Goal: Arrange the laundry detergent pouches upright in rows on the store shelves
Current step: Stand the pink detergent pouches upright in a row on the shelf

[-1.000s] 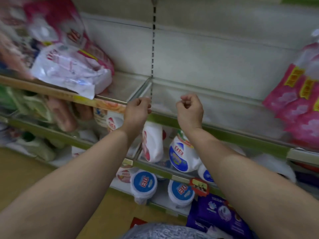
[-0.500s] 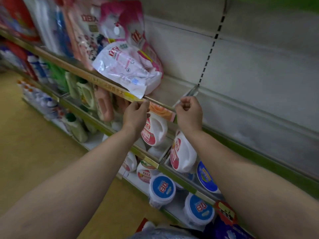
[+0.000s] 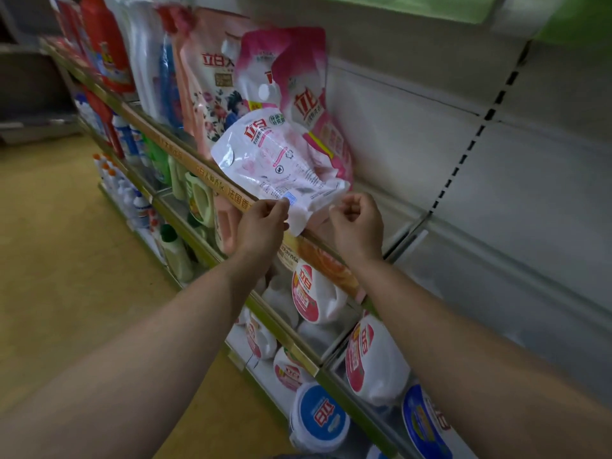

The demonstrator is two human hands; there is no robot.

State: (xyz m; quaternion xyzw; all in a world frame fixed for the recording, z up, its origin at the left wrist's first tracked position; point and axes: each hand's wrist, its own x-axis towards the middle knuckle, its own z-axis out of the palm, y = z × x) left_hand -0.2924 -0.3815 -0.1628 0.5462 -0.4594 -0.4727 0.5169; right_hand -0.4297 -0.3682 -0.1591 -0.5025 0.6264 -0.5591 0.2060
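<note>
From the head camera, a white pouch [image 3: 281, 164] is lying flat on the shelf [image 3: 212, 180], its lower corner hanging over the front rail. The left hand [image 3: 261, 223] is reaching up to that lower edge, thumb and fingertips pinching the pouch near a small blue mark. The right hand [image 3: 356, 223] is hovering just beside the pouch's overhanging corner, fingers curling in on themselves and gripping nothing. Behind the white pouch, a pink pouch [image 3: 298, 77] is standing upright against the back wall, and a floral pouch [image 3: 208, 94] is standing to the left of it. Under the shelf, white jugs [image 3: 311, 293] with red labels are sitting in a lower row.
</note>
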